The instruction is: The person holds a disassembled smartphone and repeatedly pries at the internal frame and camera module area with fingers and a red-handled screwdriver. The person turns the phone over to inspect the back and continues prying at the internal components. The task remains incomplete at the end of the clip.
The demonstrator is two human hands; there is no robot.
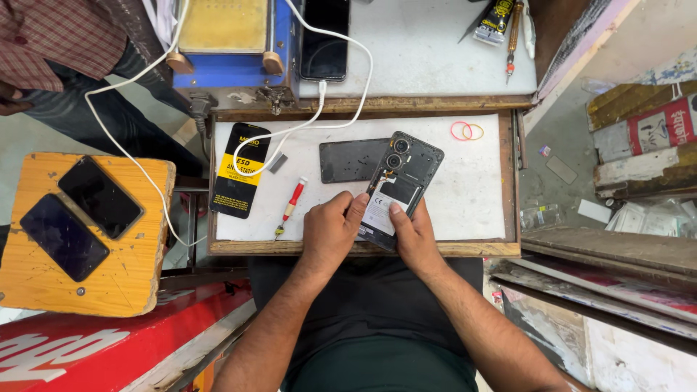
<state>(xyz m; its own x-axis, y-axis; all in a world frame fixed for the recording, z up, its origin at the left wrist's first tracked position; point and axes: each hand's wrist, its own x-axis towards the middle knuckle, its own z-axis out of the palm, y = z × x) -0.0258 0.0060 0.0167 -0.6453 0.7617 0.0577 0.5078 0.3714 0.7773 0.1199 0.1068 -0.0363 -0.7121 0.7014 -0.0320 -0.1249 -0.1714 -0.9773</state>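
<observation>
Black and opened, the phone [396,190] lies tilted at the tray's [479,210] front edge, pinched between both hands, left hand [330,231] and right hand [412,234] thumbs pressing its label to steady it, detached back cover [348,160] parked behind

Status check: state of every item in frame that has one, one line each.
Opened phone: back cover off, internals exposed, held in both hands.
Left hand: gripping the phone's left edge.
Right hand: gripping its lower right, thumb on the battery.
Back cover: detached, flat on the tray.
Red screwdriver: lying unused.
Phone on charge: cable plugged in, screen dark.
Two phones on stool: screens dark.
</observation>
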